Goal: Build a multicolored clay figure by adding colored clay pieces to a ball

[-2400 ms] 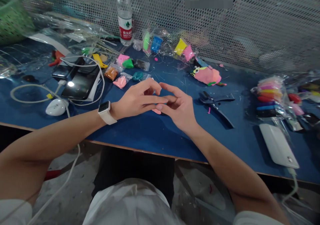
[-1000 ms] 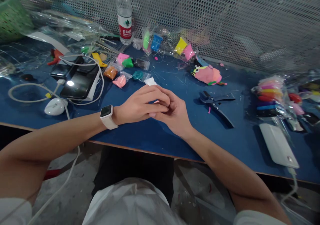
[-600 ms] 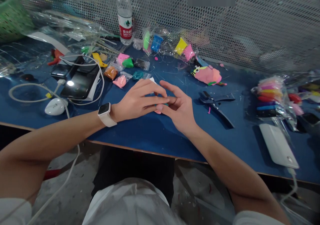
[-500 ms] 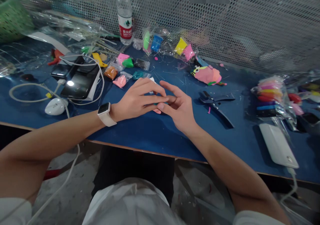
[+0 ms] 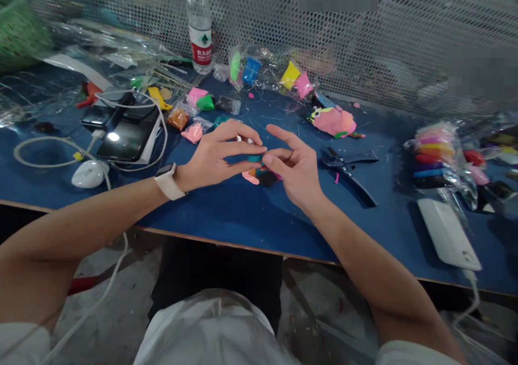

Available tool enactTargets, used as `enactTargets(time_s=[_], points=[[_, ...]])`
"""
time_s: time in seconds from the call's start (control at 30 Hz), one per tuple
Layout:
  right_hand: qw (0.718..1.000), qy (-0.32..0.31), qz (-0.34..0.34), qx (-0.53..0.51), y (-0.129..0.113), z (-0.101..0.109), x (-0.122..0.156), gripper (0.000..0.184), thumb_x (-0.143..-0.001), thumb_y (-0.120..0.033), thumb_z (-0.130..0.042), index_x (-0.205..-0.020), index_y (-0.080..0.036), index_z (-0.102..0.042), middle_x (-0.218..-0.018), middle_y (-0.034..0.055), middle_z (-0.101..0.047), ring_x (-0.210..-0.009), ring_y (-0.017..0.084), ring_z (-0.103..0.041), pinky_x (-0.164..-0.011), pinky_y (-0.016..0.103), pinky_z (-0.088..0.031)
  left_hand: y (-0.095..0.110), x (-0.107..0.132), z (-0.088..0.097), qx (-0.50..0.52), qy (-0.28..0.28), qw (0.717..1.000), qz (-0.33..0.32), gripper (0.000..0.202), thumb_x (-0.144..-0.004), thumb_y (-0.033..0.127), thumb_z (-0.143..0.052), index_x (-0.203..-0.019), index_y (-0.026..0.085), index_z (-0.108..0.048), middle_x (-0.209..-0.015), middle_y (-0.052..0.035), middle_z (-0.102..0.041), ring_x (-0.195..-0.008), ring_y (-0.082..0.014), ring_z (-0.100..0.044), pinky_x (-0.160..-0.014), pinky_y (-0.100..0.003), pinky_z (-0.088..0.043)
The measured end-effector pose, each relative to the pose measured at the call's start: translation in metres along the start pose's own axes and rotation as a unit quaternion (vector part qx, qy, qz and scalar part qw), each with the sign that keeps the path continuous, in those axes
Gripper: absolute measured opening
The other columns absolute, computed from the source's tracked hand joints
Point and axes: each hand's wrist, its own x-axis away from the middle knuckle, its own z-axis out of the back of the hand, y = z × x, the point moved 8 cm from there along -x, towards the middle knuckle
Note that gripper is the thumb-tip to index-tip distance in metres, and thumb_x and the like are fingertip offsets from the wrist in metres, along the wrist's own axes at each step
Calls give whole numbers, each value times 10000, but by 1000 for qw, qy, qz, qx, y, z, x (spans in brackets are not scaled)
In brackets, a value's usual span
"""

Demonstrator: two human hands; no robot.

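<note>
Over the middle of the blue table, my left hand (image 5: 220, 151) pinches a small teal piece of modelling clay (image 5: 254, 159) between thumb and fingers. My right hand (image 5: 297, 173) meets it from the other side, thumb and fingertips closed on the clay's right end, index finger raised. The fingers cover much of the piece. Just below the fingertips lie a salmon-pink clay strip (image 5: 251, 177) and a dark clay lump (image 5: 267, 179), partly hidden by my right hand. Something small and white shows behind my left fingers.
To the right lie dark-handled pliers (image 5: 348, 173), with a pink clay fish (image 5: 334, 121) behind them. Bagged clay packs (image 5: 178, 118), a water bottle (image 5: 200, 35), a black phone (image 5: 129, 135) and cables stand left and back. A white power bank (image 5: 449, 232) sits at right.
My hands have drawn slightly apart and their fingers have shifted, so the teal clay and the salmon and dark clay below show more. The view has moved a little.
</note>
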Motion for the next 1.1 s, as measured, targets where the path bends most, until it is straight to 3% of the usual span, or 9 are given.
enactTargets(time_s=[0.23,0.37,0.47,0.6,0.83,1.1], points=[[1000,5,14,1,-3,5,-2,868,-762,-651,-1060,-1485,-274,-762,-985,26,-930,-828,247,-895,-813,383,-755,-2,-1,5,26,21,999,12,255,-1105,500,-807,-1205,288,-906,-1158,-90,-855,-1016,-200,-790,-861,-355,-646],[999,27,20,18,-2,11,-3,862,-729,-680,-1067,-1430,-270,-779,-1008,35,-934,-831,233,-882,-796,365,-754,-7,-1,3,57,20,996,62,368,-1050,569,-862,-1226,248,-901,-999,-71,-848,-799,-152,-729,-738,-297,-598],[998,36,38,20,-5,12,-3,849,-714,-673,-1078,-1392,-256,-781,-1053,55,-938,-883,248,-895,-823,373,-758,-8,-2,2,98,29,991,87,274,-1079,487,-847,-1173,236,-906,-917,-52,-840,-714,-125,-693,-676,-267,-551],[997,37,65,25,-10,12,-2,812,-735,-657,-1073,-1378,-267,-767,-1120,69,-937,-927,271,-906,-836,404,-763,-11,-3,3,113,34,985,122,223,-1090,446,-827,-1140,244,-906,-950,-63,-848,-763,-141,-721,-686,-273,-551],[992,52,83,80,-12,15,-2,759,-765,-680,-1048,-1365,-304,-772,-1073,44,-931,-946,302,-902,-843,458,-769,-19,1,-3,132,-8,970,203,246,-1050,456,-852,-1139,234,-907,-978,-67,-867,-767,-153,-720,-713,-292,-559],[987,52,111,108,-21,14,-1,504,-835,-626,-1019,-1175,-295,-850,-981,25,-905,-865,245,-870,-745,390,-728,-21,1,-6,140,-41,968,203,368,-1064,575,-809,-1154,222,-858,-998,-80,-833,-803,-176,-721,-735,-318,-549]])
